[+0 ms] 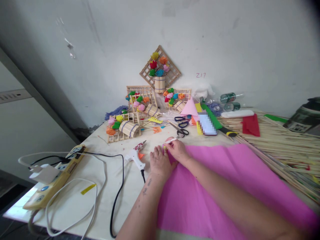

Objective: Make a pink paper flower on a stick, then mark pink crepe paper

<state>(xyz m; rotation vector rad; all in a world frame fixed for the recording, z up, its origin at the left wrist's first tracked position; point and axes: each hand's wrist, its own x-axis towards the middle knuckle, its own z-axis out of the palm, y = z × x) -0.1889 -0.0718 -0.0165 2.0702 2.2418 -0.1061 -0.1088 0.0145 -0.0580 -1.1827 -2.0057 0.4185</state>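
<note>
A large sheet of pink paper (pixel 200 196) lies across the front of the table. Flat on its upper left corner rests my left hand (pixel 160 163), fingers spread. Just right of it, my right hand (pixel 178 149) grips a white pen (pixel 172 140), its tip end near the left fingertips. A small yellowish round piece (pixel 164 147) sits between the two hands, partly hidden by the fingers. To the left of my left hand lies a white glue gun (pixel 135 158). Two pairs of scissors (pixel 182 128) lie beyond my right hand.
Behind are stick lattices with paper flowers (pixel 127 128), one leaning on the wall (pixel 100 50). A power strip (pixel 57 180) and cables occupy the left. At right are a phone (pixel 207 124), a green-sheathed tool (pixel 211 116), bamboo sticks (pixel 270 140), red paper (pixel 251 125) and bottles (pixel 227 97).
</note>
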